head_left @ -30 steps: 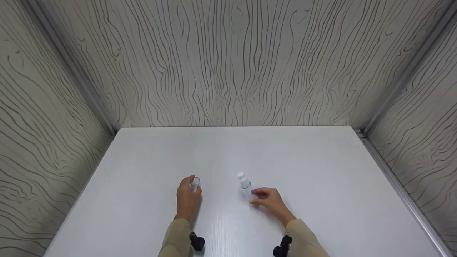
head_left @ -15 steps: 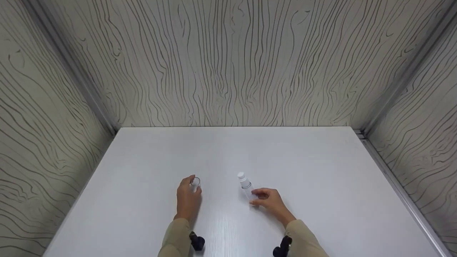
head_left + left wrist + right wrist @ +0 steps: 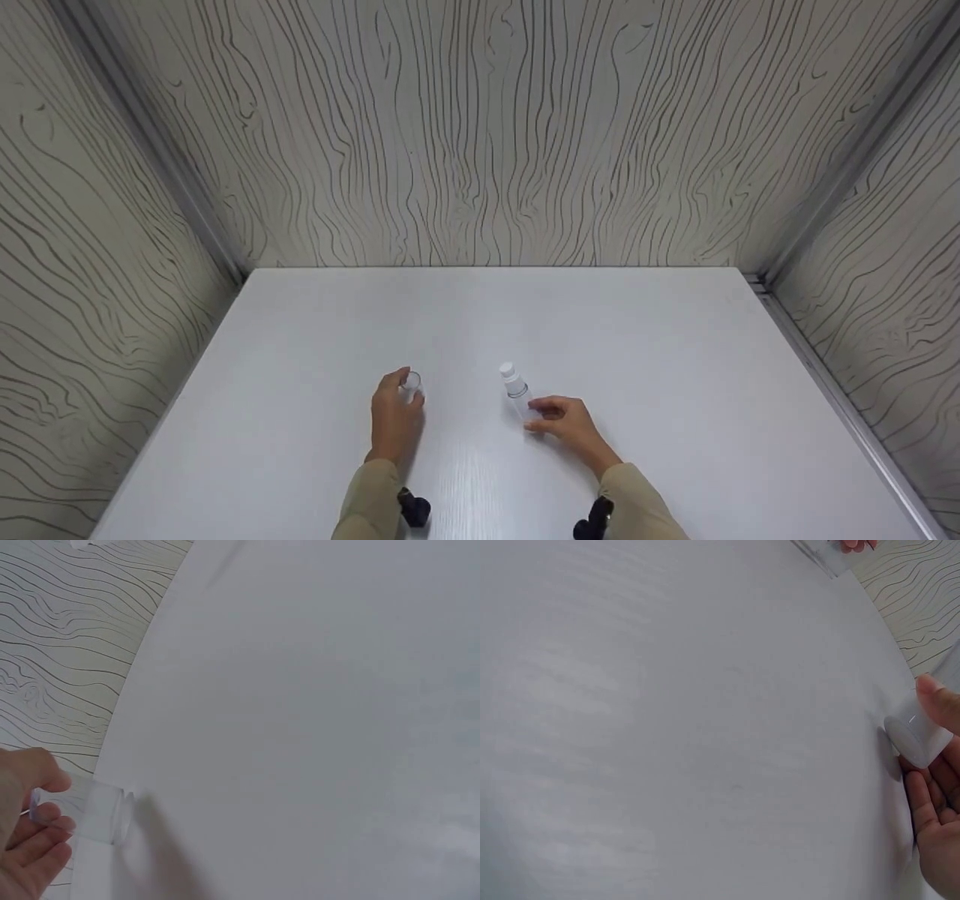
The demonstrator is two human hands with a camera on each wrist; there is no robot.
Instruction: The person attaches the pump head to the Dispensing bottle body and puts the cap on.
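My left hand [image 3: 395, 416] holds a small clear glass or cup [image 3: 411, 383] between thumb and fingers, its round rim facing up in the head view. In the left wrist view the see-through wall of the glass [image 3: 99, 811] shows beyond the fingertips [image 3: 54, 778]. To the right, my right hand [image 3: 568, 421] grips the lower part of a clear bottle with a white top [image 3: 514, 382]. That bottle leans up and left in the head view. Its round base [image 3: 905, 739] shows close to the tabletop in the right wrist view; whether it touches is unclear.
A white tabletop [image 3: 480, 315] lies under both hands. Wood-grain panels [image 3: 480, 135] stand behind it and on both sides, with metal rails [image 3: 847, 420] along the edges. Each sleeve carries a black wrist device [image 3: 415, 508].
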